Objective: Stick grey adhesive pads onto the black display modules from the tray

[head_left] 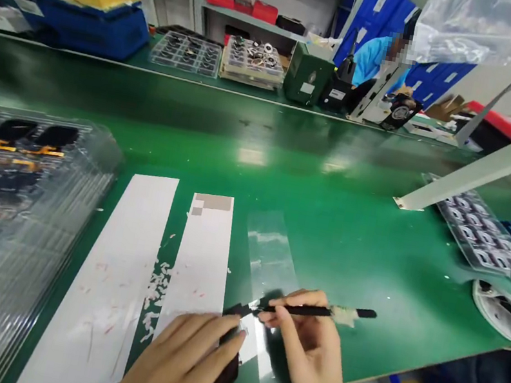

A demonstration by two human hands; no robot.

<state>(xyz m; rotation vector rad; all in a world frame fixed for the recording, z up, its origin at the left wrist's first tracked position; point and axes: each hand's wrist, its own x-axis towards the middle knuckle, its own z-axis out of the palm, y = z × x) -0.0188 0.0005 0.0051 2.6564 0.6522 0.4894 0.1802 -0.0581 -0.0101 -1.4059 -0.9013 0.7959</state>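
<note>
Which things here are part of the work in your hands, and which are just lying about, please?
In use: left hand holding a dark flat part; right hand holding a black-handled tool.
Lying about: clear film strip; white paper strips; stacked clear trays.

The left hand (180, 362) and right hand (308, 344) are bare and slender-fingered.

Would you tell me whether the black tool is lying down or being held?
Held: the right hand grips the black tool in its fingers, above the green mat.
</note>
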